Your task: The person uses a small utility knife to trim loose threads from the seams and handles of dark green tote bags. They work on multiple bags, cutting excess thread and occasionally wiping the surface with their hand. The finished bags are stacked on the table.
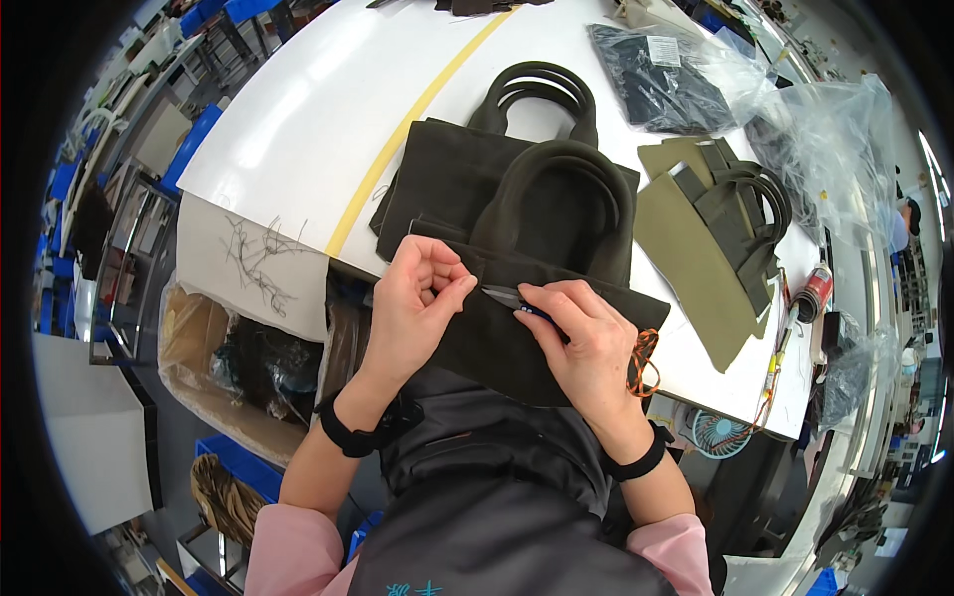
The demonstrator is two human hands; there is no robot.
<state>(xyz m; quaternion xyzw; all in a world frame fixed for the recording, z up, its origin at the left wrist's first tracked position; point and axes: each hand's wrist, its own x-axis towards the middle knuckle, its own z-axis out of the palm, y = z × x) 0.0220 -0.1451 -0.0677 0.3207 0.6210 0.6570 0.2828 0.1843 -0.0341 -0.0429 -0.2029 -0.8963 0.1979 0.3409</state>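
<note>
Dark fabric bag pieces with padded loop handles lie stacked before me, the top panel (499, 350) hanging over the table edge to my lap. My right hand (581, 328) grips a small pair of thread snips (503, 296), their pointed blades lying over the panel and directed at my left fingertips. My left hand (428, 298) has thumb and index finger pinched together just left of the blade tips; whether a thread is between them is too small to tell. An orange and black cord (643, 363) hangs by my right wrist.
Olive bag panels with dark handles (693, 238) lie at right, below plastic-wrapped dark fabric (659, 82). A red bottle (816, 287) stands near the right edge. Loose threads (261, 257) cling to a pale sheet at left, above a lined box (190, 365). A small fan (719, 432) is below the table.
</note>
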